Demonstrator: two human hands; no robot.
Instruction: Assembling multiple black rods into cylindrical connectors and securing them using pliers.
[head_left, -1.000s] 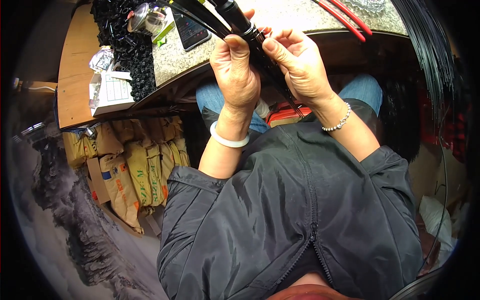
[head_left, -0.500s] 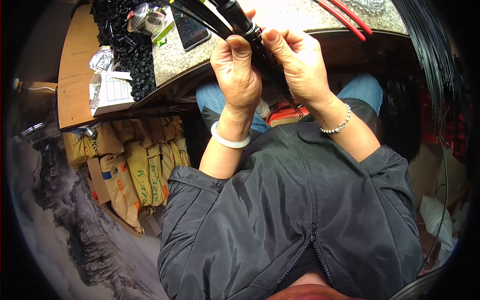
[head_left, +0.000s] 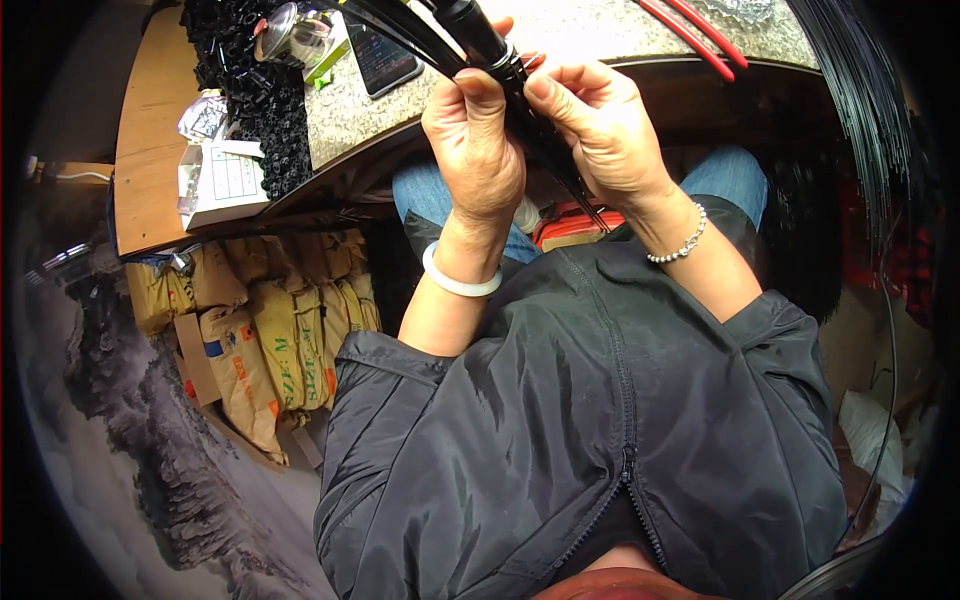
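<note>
Jacket (head_left: 490,420) of dark cloth is nearest and fills the lower view. Beyond it, a white bangle (head_left: 462,285) is on the left wrist and a beaded bracelet (head_left: 683,240) on the right one.

The left hand (head_left: 475,155) is wrapped around a black tube (head_left: 470,35), with its thumb in front, near several thin black strips (head_left: 400,32). This grip probably serves to steady the tube. The right hand (head_left: 610,130) is narrow: its thumb and forefinger come near together beside the tube's lower end, but whether they pinch something small, I cannot tell. The tube is in the air, slanting, at the front edge of the bench (head_left: 345,135), perhaps so that both hands can reach it in good view.

On the bench, a phone (head_left: 388,68) lies left of the tube, and a red-handled tool (head_left: 690,42) lies to the right, its handles toward the person, likely for easy taking. Farther left are a heap of small black parts (head_left: 285,150) and a white box (head_left: 225,190). Below, sacks (head_left: 240,370) are packed close, seemingly for saving room.
</note>
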